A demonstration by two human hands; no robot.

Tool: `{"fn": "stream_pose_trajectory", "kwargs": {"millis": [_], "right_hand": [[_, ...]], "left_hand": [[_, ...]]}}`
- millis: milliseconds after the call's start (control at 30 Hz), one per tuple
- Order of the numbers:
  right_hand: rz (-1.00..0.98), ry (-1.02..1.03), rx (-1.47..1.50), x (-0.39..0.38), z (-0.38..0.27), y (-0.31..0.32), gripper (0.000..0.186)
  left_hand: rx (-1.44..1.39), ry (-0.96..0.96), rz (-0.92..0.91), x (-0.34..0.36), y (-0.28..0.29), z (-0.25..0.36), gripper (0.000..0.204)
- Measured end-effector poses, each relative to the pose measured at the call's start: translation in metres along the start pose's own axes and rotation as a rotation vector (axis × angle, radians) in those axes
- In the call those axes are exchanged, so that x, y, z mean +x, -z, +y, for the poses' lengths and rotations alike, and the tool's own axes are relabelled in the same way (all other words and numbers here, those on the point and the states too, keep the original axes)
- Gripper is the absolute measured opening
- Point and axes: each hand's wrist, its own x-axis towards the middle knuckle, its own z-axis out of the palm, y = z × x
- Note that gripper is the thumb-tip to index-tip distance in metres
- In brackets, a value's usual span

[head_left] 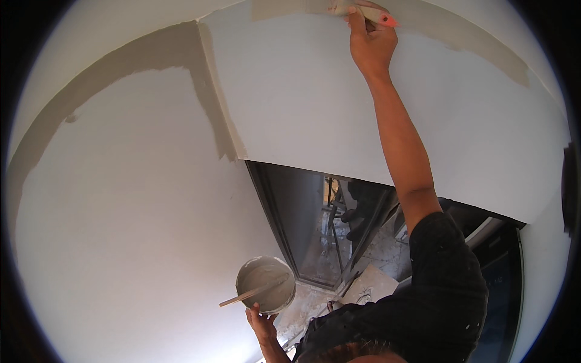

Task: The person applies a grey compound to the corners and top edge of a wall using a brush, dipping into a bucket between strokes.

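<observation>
High up at the top edge of the wall, my right hand [370, 45] is closed around a paintbrush [386, 19] with a pale handle that ends in pink-red. Its bristles lie against a beige-grey painted band [281, 8] just under the ceiling. Low down, my left hand [262, 323] grips a round bucket [293, 294] from below and the near side. Beige-grey paint [260, 277] fills part of it. A wooden stick [237, 299] lies across the bucket, one end in the paint and the other sticking out over the rim.
Another beige-grey band [130, 51] follows the left wall's top and runs down the corner [221, 91]. Below the white wall [302, 97] is a dark-framed glass door [290, 230] with reflections. Under me, a pale board or platform [372, 284] and a stained floor [305, 305] show.
</observation>
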Motion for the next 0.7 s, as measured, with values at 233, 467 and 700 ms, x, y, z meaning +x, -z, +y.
{"fn": "stream_pose_trajectory", "kwargs": {"millis": [233, 467, 700], "right_hand": [[0.048, 0.107, 0.215, -0.017, -0.007, 0.021, 0.025], [-0.011, 0.143, 0.367, -0.031, -0.01, 0.0, 0.019], [0.007, -0.133, 0.461, -0.033, -0.004, -0.029, 0.035]], "left_hand": [[0.004, 0.015, 0.002, 0.002, 0.004, -0.001, 0.058], [0.007, 0.011, -0.001, 0.004, 0.005, -0.004, 0.057], [-0.013, -0.006, 0.034, -0.003, -0.001, -0.004, 0.059]]}}
